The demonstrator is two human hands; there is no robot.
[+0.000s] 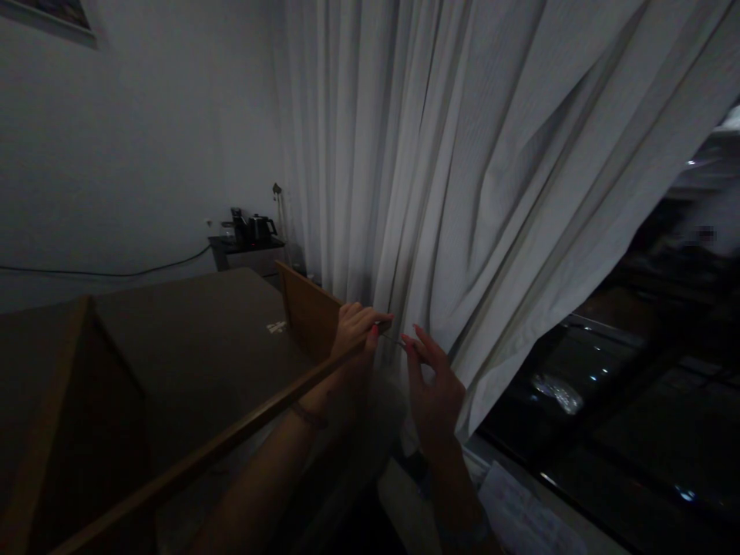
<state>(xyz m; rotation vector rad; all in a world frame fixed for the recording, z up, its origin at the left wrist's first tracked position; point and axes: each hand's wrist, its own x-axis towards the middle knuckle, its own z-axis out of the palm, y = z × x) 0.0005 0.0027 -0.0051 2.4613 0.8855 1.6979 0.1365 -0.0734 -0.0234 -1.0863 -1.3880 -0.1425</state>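
Beside the white curtain (491, 193), at the far end of a wooden rail (231, 435), we have both hands up, close together. Our left hand (355, 327) is curled over the rail's end, fingers clenched on it, probably as a brace. Our right hand (433, 385) sits just beside it, thumb and forefinger pinched on a thin strand (391, 338) running between the two hands, other fingers loose. It's too dark to tell what the strand is. The curtain hangs right behind both hands, drawn off the dark window (607, 401). Brown tabletop (190, 347) lies left of the rail; kettle (260, 227) on a far stand; papers (520, 516) below.
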